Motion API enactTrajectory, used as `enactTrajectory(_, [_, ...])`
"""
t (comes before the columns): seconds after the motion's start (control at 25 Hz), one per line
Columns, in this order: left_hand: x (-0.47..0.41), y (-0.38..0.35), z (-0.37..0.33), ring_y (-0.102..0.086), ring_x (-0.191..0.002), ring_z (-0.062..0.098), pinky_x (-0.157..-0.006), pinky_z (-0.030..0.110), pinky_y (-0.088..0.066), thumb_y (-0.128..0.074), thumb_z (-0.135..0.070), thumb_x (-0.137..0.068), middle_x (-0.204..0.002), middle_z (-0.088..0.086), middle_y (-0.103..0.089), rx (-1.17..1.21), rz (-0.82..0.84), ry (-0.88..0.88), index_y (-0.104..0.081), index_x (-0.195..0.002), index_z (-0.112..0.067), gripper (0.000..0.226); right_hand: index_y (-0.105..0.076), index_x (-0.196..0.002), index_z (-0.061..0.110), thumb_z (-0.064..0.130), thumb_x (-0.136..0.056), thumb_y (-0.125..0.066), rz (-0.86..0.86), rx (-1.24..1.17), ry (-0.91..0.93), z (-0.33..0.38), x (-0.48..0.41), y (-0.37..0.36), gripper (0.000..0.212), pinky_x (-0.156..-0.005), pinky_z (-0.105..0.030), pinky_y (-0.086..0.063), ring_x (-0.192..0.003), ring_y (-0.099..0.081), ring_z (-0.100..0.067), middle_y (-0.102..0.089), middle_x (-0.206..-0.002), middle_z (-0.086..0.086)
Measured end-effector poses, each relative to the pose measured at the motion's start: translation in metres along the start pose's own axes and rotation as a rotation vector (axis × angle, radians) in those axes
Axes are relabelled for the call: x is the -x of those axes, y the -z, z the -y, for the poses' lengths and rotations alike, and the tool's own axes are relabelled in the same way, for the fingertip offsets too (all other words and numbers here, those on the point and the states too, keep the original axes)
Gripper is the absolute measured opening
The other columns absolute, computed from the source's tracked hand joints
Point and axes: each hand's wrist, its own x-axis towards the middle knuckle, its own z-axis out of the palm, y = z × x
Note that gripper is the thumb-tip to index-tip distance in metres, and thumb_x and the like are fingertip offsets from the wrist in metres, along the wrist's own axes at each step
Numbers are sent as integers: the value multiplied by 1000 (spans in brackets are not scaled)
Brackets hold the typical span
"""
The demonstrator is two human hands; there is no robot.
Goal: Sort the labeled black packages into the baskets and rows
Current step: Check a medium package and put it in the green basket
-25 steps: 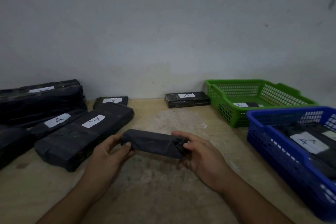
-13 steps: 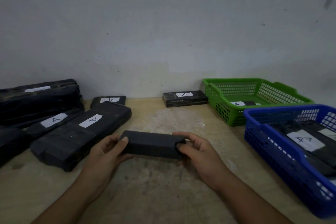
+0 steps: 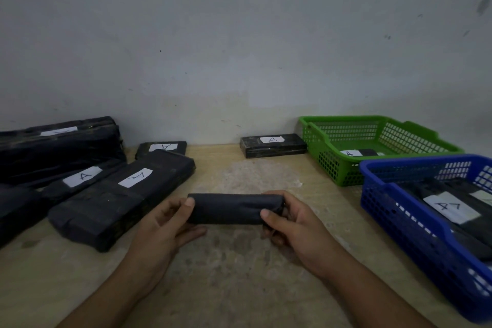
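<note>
A small black package (image 3: 234,209) is held level above the middle of the wooden table, and no label shows on it. My left hand (image 3: 166,226) grips its left end and my right hand (image 3: 290,224) grips its right end, thumbs on the near side. Several larger black packages with white "A" labels (image 3: 119,194) lie in a pile at the left. One labeled package (image 3: 273,145) lies by the wall. The green basket (image 3: 332,165) holds a labeled package, and the blue basket (image 3: 394,224) holds others.
The wall runs close behind the table (image 3: 239,287). Both baskets stand along the right side, the blue one nearest and reaching the frame's edge. A small labeled package (image 3: 161,148) lies behind the left pile.
The package has been turned in both hands, from tilted with its wrinkled side showing to level with a smooth face toward me. The hands stayed in about the same place.
</note>
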Motion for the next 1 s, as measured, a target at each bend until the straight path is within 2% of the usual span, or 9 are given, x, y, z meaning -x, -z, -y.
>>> enactTrajectory(0.12, [-1,1,1,-67,-91,27,-77,31,-60,-64,-18,-78,-102,13,-70,-54,-21,-36,-66,-97,-1,25,-64,-110,17,6,-91,-64,8,-31,1,2,1,-2,21,-48,-22,-41,-58,-58,-10,-65,-76,-6])
enactTrajectory(0.2, [1,3,-2,-69,-92,24,-78,24,-58,-63,-13,-84,-100,11,-74,-174,-3,-90,-71,-99,-4,19,-68,-105,22,19,-89,-69,4,-75,-19,2,0,-3,15,-51,-28,-42,-66,-61,-14,-66,-89,-7])
enactTrajectory(0.28, [2,5,-2,-70,-95,21,-84,27,-55,-63,-14,-86,-98,6,-75,-308,-1,-129,-74,-98,-10,17,-70,-98,24,32,-87,-68,-37,-104,-39,1,-2,-3,13,-52,-31,-43,-73,-60,-18,-62,-100,-10])
enactTrajectory(0.36, [0,8,-1,-68,-100,21,-91,33,-52,-72,-22,-81,-104,6,-74,-326,13,-123,-75,-99,-12,21,-72,-89,25,22,-89,-67,-100,-112,-48,-2,-5,-1,6,-54,-31,-45,-82,-57,-22,-58,-107,-14])
enactTrajectory(0.48, [-1,5,3,-66,-108,26,-88,33,-56,-81,-37,-71,-115,11,-69,-116,38,-17,-73,-103,-5,45,-71,-80,28,12,-74,-69,-144,-73,-26,-5,-6,2,18,-69,-35,-51,-91,-59,-23,-62,-109,-12])
enactTrajectory(0.6, [1,2,2,-69,-98,27,-79,31,-59,-70,-26,-74,-109,15,-70,-142,35,-48,-72,-98,-4,33,-69,-85,30,13,-65,-66,-96,-19,23,-5,-4,1,27,-86,-34,-51,-100,-64,-21,-70,-110,-4])
enactTrajectory(0.72, [1,4,1,-70,-93,24,-84,31,-58,-71,-19,-77,-110,17,-70,-152,56,-82,-70,-99,-3,28,-63,-100,28,17,-64,-78,-141,4,31,-10,-5,2,40,-85,-26,-52,-102,-66,-15,-68,-113,0])
enactTrajectory(0.88, [1,6,0,-69,-97,24,-89,30,-55,-89,-50,-47,-109,14,-71,-116,81,-113,-71,-100,-6,71,-57,-92,21,32,-54,-90,-245,-99,19,-13,-8,1,52,-84,-32,-53,-93,-68,-16,-71,-105,-5])
enactTrajectory(1.0, [1,3,0,-69,-93,22,-85,31,-57,-91,-55,-38,-107,11,-71,-86,60,-113,-70,-98,-5,80,-55,-104,15,15,-71,-84,-219,-178,-12,-8,-7,0,44,-73,-27,-55,-87,-70,-17,-72,-104,-10])
